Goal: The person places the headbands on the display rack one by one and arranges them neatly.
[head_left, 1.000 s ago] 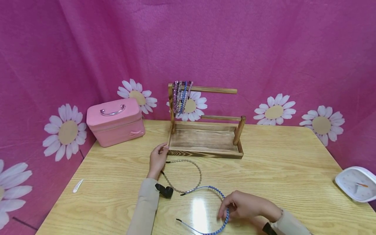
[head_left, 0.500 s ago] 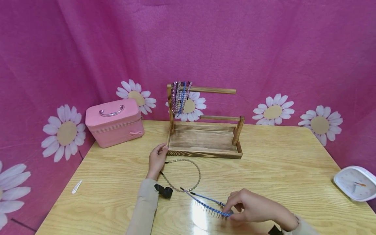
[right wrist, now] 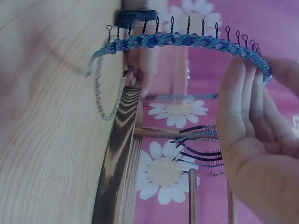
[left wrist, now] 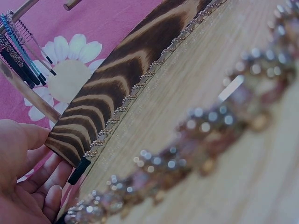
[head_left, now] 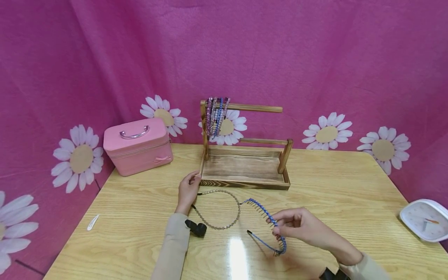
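Note:
My right hand [head_left: 309, 229] pinches a blue beaded headband [right wrist: 187, 41] between thumb and fingers, raised over the table. Wire teeth line its inner side, and its tips point left. My left hand [head_left: 188, 191] grips the front left corner of a wooden stand [head_left: 245, 184] that has a tray base and two horizontal bars. On the table just in front of the stand lies a beige beaded headband [head_left: 220, 190], its black tips beside my left wrist. Several headbands [head_left: 217, 116], pink, clear and blue, hang at the left end of the upper bar.
A pink case [head_left: 138, 147] with a metal handle stands at the back left. A white hair clip [head_left: 93, 222] lies near the left edge, and a white clock [head_left: 425, 219] stands at the right edge. A pink daisy-print cloth [head_left: 280, 50] hangs behind the table.
The blue headband has been lifted off the table and turned, its tips still pointing left. My right hand has moved up and to the right with it. My left hand keeps its place.

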`<state>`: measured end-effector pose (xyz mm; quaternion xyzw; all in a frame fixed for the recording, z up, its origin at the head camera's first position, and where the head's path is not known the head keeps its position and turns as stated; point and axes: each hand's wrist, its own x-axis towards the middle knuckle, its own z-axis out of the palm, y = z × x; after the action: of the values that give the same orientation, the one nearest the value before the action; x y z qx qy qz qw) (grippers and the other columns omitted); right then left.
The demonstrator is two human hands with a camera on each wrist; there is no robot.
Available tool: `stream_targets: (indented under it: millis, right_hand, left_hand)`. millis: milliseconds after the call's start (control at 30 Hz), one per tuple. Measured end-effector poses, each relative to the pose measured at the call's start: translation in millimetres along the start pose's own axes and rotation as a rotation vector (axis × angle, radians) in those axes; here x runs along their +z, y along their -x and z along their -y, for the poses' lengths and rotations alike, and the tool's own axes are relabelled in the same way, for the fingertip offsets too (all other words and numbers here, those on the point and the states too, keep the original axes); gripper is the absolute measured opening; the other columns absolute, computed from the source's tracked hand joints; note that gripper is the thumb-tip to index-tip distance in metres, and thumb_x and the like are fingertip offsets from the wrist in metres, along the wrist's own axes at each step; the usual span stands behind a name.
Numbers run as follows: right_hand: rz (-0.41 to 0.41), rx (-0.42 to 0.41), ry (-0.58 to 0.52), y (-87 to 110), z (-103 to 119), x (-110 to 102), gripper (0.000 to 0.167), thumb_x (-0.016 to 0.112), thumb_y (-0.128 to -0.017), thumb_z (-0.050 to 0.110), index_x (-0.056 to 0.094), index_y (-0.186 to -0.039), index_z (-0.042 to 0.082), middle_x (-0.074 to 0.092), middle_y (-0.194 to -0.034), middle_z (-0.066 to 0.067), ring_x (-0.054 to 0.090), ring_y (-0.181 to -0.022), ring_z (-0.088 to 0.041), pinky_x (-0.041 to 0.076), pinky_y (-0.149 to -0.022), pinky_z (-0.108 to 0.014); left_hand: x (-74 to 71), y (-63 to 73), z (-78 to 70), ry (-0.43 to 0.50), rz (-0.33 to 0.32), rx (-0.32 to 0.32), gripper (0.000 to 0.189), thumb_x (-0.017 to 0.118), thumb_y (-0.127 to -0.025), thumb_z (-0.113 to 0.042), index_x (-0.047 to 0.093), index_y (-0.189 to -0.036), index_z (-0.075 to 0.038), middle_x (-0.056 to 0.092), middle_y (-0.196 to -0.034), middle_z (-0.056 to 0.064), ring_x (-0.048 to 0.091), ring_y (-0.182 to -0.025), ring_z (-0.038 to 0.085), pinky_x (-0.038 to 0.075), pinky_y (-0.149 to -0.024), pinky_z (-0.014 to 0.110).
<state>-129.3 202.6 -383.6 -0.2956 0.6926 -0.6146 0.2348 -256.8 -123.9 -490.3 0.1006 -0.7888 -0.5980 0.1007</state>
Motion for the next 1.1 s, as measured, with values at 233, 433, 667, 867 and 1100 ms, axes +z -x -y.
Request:
stream_targets:
  millis: [233, 433, 667, 867, 1100]
  right_hand:
    - [-0.089, 0.102, -0.135, 5.5, -3, -25, 0.035, 0.052, -0.099, 0.003, 0.063, -0.121, 0.028, 0.072, -0.103, 0.011, 0.067, -0.094, -0.002, 0.054, -0.083, -0.022]
    - [-0.074, 0.030, -0.211, 13.1, -4, -47, 0.051, 0.048, -0.097, -0.007, 0.055, -0.133, 0.029, 0.070, -0.115, 0.006, 0.066, -0.103, -0.006, 0.054, -0.089, -0.023]
    - [-0.206, 0.011, -0.217, 18.0, 0, -75, 0.051, 0.048, -0.097, -0.007, 0.058, -0.129, 0.033, 0.062, -0.112, 0.006, 0.068, -0.099, -0.008, 0.054, -0.089, -0.024]
    - [-0.310, -0.050, -0.287, 11.4, 5, -107, 0.049, 0.046, -0.097, -0.009, 0.061, -0.126, 0.028, 0.060, -0.110, 0.001, 0.068, -0.099, -0.011, 0.054, -0.087, -0.023]
    - [-0.455, -0.019, -0.273, -11.3, 18, -131, 0.065, 0.050, -0.098, -0.003, 0.016, -0.154, 0.002, 0.060, -0.107, 0.004, 0.065, -0.098, -0.006, 0.054, -0.085, -0.020]
  left_hand:
    - [1.8, 0.3, 0.1, -0.006, -0.011, 0.012, 0.029, 0.057, -0.097, -0.015, 0.067, -0.121, -0.001, 0.067, -0.104, 0.019, 0.055, -0.083, 0.008, 0.044, -0.076, 0.024]
    - [1.7, 1.2, -2.1, -0.007, -0.019, 0.013, 0.029, 0.058, -0.096, -0.015, 0.068, -0.121, -0.002, 0.068, -0.104, 0.019, 0.054, -0.081, 0.005, 0.045, -0.078, 0.024]
    - [0.4, 0.7, -1.7, -0.007, -0.016, 0.012, 0.029, 0.058, -0.097, -0.016, 0.068, -0.121, -0.003, 0.068, -0.104, 0.019, 0.054, -0.081, 0.005, 0.045, -0.079, 0.025]
    - [-1.0, 1.2, -1.7, -0.006, -0.012, 0.009, 0.030, 0.058, -0.097, -0.016, 0.067, -0.122, -0.003, 0.068, -0.106, 0.019, 0.059, -0.087, 0.014, 0.045, -0.080, 0.026]
    - [-0.1, 1.1, -1.3, 0.003, -0.014, 0.006, 0.030, 0.057, -0.097, -0.016, 0.067, -0.122, -0.003, 0.067, -0.107, 0.019, 0.061, -0.094, 0.022, 0.046, -0.082, 0.028]
